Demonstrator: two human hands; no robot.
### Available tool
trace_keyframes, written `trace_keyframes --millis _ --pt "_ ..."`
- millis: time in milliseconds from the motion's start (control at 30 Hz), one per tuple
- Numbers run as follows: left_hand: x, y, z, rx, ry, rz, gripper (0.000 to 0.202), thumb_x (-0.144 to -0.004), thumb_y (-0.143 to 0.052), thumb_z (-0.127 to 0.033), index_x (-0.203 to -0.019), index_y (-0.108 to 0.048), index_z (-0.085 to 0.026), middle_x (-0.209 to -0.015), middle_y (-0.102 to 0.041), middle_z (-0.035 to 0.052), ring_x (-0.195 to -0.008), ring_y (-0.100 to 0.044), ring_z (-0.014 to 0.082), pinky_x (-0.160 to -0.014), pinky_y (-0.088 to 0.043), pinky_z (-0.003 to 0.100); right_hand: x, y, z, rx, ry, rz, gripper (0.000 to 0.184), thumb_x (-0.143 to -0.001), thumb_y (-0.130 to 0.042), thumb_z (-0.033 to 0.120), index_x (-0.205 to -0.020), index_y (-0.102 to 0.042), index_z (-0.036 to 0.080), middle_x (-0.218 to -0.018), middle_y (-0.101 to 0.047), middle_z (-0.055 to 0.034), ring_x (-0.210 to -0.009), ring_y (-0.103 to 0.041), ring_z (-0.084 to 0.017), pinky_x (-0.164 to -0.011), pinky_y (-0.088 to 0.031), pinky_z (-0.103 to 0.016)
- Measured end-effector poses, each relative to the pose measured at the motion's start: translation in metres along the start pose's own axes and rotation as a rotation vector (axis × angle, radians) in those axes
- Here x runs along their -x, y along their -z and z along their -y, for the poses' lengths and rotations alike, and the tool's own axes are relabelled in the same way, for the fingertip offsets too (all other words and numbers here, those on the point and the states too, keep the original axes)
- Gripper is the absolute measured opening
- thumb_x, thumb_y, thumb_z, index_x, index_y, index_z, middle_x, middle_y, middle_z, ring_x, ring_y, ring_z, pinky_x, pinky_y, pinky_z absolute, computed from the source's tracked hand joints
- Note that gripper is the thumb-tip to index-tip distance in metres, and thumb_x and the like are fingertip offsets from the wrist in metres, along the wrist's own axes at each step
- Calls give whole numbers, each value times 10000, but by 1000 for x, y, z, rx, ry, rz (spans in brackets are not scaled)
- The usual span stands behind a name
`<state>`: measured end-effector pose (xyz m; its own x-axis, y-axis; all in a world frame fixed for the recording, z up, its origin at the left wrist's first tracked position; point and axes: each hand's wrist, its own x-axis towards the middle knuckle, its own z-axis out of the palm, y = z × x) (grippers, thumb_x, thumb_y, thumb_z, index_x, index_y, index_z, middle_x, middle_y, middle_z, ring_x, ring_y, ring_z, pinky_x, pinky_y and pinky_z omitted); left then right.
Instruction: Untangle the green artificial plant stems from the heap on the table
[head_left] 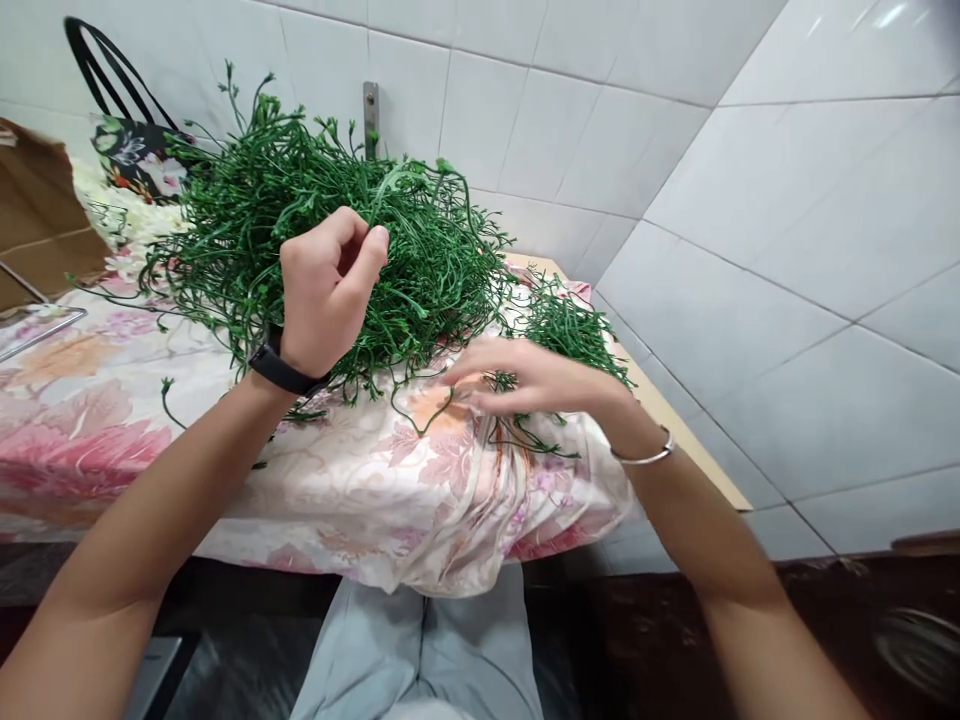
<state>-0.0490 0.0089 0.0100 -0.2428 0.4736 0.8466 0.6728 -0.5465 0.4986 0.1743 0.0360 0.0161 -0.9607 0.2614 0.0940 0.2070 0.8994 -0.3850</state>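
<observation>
My left hand (326, 290), a black band at its wrist, is raised in front of a large heap of green artificial flower stems (442, 260). Its thumb and fingers are closed together, and a paler, blurred green stem (388, 185) rises just beyond the fingertips, seemingly pinched in them. Lower and to the right, my right hand (532, 375) hovers palm down over the flowered cloth, its fingers stretched out and slightly smeared. Close to those fingertips a single bent stem (421, 430) lies on the cloth. A smaller bunch of stems (570, 325) lies behind the right hand.
White artificial flowers (146, 225) and a black floral bag (139, 155) stand at the back left, beside brown cardboard (45, 210). A metal wire frame (45, 330) sits at the left edge. Tiled walls (525, 110) close off the back and right.
</observation>
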Motion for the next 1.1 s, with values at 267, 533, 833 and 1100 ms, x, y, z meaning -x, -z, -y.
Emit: trace_keyframes --millis 267,533,833,1100 --pt "3 0 -3 -49 12 43 300 -850 -450 -374 -605 -470 -202 -534 -453 -26 -480 -404 83 -497 -291 269 -22 -36 13 314 -69 -10 77 -756 -527 168 -796 -589 143 -976 -532 -98 -920 -435 -197 -864 -320 -359" --pt "1 1 1 -74 -17 43 323 -854 -433 -416 -607 -461 -210 -532 -461 -21 -505 -405 88 -492 -276 268 -23 -41 4 236 -87 -13 103 -780 -470 109 -814 -563 140 -877 -534 -72 -834 -460 -158 -798 -345 -316" --pt "2 2 -2 -51 6 59 320 -830 -450 -451 -611 -478 -220 -541 -485 -18 -511 -402 97 -497 -278 280 3 14 12 -240 -15 189 115 -802 -542 207 -858 -634 165 -848 -620 -36 -808 -551 -122 -759 -432 -270" --pt "3 2 -3 -17 5 82 302 -848 -452 -378 -598 -460 -207 -533 -452 -27 -505 -393 85 -508 -257 280 40 48 -1 -239 -210 -391 68 -730 -624 269 -725 -648 206 -774 -606 -29 -773 -550 -148 -721 -444 -310"
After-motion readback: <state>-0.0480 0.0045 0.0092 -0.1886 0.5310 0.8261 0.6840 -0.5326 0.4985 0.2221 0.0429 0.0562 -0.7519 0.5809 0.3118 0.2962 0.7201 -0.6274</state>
